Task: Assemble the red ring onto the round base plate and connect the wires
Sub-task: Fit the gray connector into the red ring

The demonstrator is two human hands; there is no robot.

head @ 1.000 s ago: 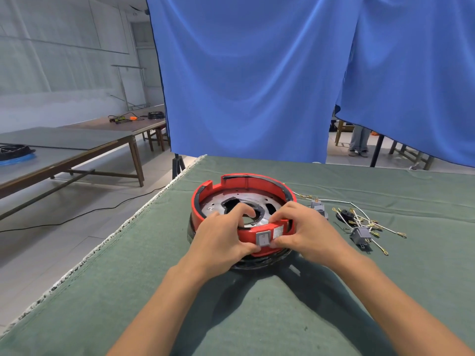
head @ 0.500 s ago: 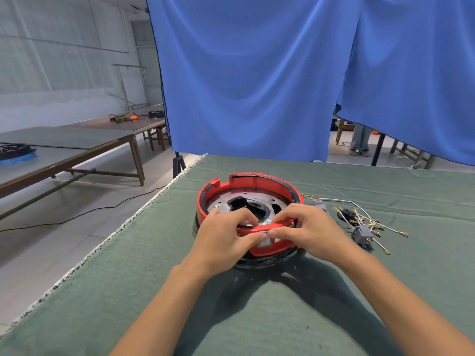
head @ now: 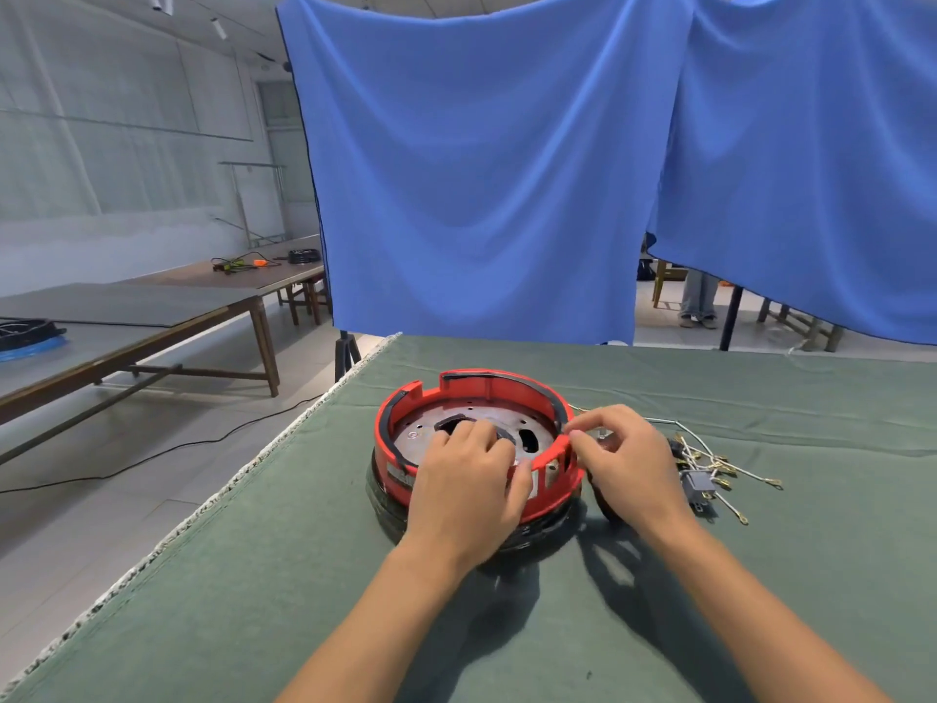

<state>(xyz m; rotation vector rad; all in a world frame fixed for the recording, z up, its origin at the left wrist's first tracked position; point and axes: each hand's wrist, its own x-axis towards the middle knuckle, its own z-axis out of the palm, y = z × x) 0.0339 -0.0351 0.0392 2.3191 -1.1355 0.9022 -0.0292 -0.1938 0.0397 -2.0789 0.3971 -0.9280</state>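
Head view. The red ring [head: 474, 398] sits on the round base plate [head: 471, 433] near the left edge of the table [head: 304, 575], which is covered in green cloth. The left hand [head: 466, 492] curls over the ring's near wall, fingers inside and thumb outside, probably to steady it. The right hand [head: 626, 461] pinches the rim on the ring's right side, likely pressing or turning it into seat. The ring looks like rigid moulded plastic, notched, with a black strip lining its top edge; the plate is dull perforated metal. The wires [head: 720, 466], thin with gold-coloured terminals, lie loose just right of the right hand, not yet connected.
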